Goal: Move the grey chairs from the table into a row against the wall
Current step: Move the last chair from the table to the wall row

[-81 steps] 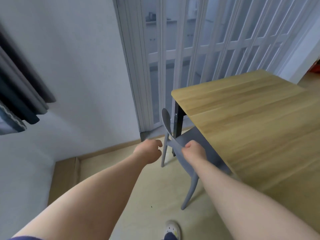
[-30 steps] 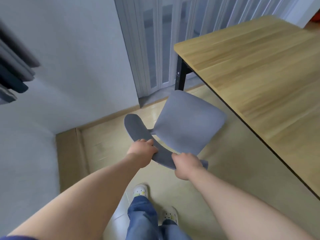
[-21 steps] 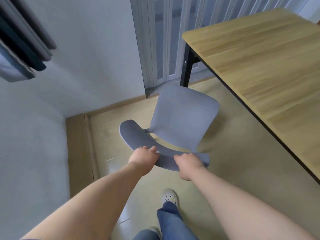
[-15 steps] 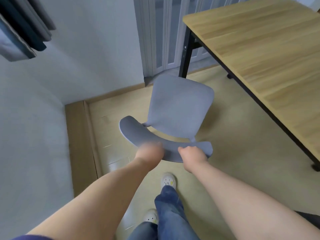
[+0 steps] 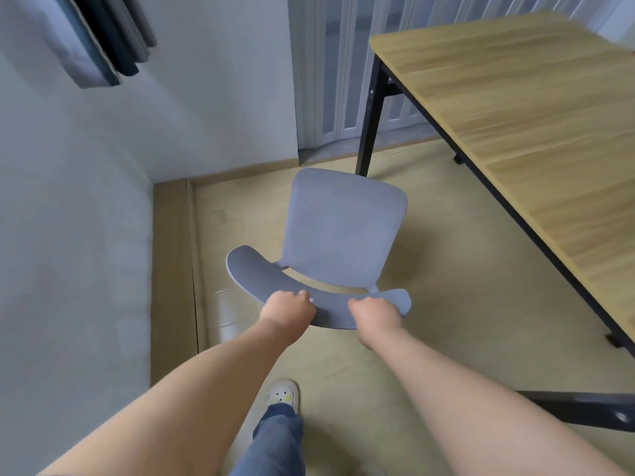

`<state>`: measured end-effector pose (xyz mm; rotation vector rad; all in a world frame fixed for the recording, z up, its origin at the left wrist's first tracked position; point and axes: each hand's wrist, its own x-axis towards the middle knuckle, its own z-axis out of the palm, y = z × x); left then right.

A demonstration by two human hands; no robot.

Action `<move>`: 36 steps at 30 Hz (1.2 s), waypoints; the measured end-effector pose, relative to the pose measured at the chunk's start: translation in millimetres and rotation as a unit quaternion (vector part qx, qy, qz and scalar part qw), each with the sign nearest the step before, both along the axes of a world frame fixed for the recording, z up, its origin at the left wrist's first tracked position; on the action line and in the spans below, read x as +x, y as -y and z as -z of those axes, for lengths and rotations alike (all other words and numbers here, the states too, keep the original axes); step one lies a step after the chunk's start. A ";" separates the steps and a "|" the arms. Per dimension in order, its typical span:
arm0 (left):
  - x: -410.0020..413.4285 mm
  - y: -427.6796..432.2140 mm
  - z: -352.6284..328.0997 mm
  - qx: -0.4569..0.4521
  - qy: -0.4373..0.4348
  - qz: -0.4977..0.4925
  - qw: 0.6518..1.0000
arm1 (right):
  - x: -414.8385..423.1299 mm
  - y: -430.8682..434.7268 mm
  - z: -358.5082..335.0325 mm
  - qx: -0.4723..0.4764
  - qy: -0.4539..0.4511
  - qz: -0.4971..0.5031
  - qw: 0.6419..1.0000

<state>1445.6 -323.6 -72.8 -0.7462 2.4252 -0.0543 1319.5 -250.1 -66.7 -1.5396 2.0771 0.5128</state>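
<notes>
A grey chair (image 5: 338, 231) stands out on the floor in front of me, its seat pointing away and its curved backrest nearest me. My left hand (image 5: 287, 309) grips the backrest left of its middle. My right hand (image 5: 374, 316) grips it toward the right end. The chair's legs are hidden under the seat. The wooden table (image 5: 522, 97) with black legs is to the right, apart from the chair. The white wall (image 5: 68, 235) runs along the left.
A wooden skirting strip (image 5: 171, 262) lines the floor along the left wall. A white folding door (image 5: 330, 70) is at the back beside the table leg. Dark curtains (image 5: 103, 32) hang top left. My foot in a white shoe (image 5: 281, 395) is below the chair.
The chair has come out from under the table and moved back toward me and the left wall, with both hands holding the backrest throughout. I have stepped back.
</notes>
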 end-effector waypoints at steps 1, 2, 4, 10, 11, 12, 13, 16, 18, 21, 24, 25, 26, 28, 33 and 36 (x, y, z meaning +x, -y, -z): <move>-1.4 -14.0 -1.4 -0.006 -0.001 -0.015 1.000 | -2.4 -11.7 -2.2 -0.007 -0.003 -0.011 1.000; -3.3 -27.0 -1.5 -0.011 -0.003 -0.029 1.000 | -5.9 -21.6 -3.0 -0.015 -0.009 -0.022 1.000; -8.6 -66.8 -3.9 -0.016 -0.005 -0.064 0.998 | -14.3 -52.2 -3.9 -0.024 -0.012 -0.046 0.999; -11.6 -177.3 -5.0 -0.002 -0.001 -0.103 0.995 | -28.5 -145.7 -3.9 -0.030 0.004 -0.096 0.995; -8.7 -189.1 -5.0 -0.001 0.003 -0.109 0.994 | -27.7 -155.9 -1.8 -0.030 0.007 -0.100 0.995; -4.1 -208.6 -7.7 -0.004 0.011 -0.119 0.993 | -24.2 -174.3 -3.6 -0.032 0.009 -0.107 0.994; -0.8 -217.3 -8.5 -0.008 0.020 -0.126 0.992 | -21.6 -183.5 -3.6 -0.034 0.011 -0.105 0.994; 12.7 -242.6 -14.7 -0.014 0.027 -0.137 0.990 | -8.4 -212.2 -6.5 -0.035 0.015 -0.095 0.995; 23.2 -259.1 -18.3 -0.021 0.020 -0.120 0.992 | 2.6 -231.9 -7.6 -0.043 0.013 -0.088 0.995; 39.5 -287.4 -16.0 -0.019 0.012 -0.100 0.995 | 19.5 -265.8 -5.7 -0.052 0.012 -0.066 0.996; 64.7 -324.0 -8.1 -0.017 0.000 -0.106 0.994 | 41.0 -305.9 -5.6 -0.049 -0.011 -0.081 0.995; 73.6 -334.7 -3.7 -0.017 -0.014 -0.104 0.994 | 46.9 -318.4 -6.3 -0.038 -0.020 -0.086 0.995; 82.1 -345.4 -2.5 -0.021 -0.034 -0.099 0.994 | 50.9 -330.0 -4.6 -0.030 -0.023 -0.090 0.995; 95.9 -367.6 0.3 -0.027 -0.054 -0.085 0.995 | 57.4 -356.3 -4.7 -0.023 -0.021 -0.080 0.996; 97.7 -411.1 2.0 0.028 -0.064 -0.096 0.993 | 55.2 -411.0 -4.4 -0.021 -0.037 -0.075 0.996; 87.8 -441.5 4.6 0.055 -0.055 -0.094 0.993 | 43.6 -444.9 -2.6 -0.013 -0.049 -0.079 0.996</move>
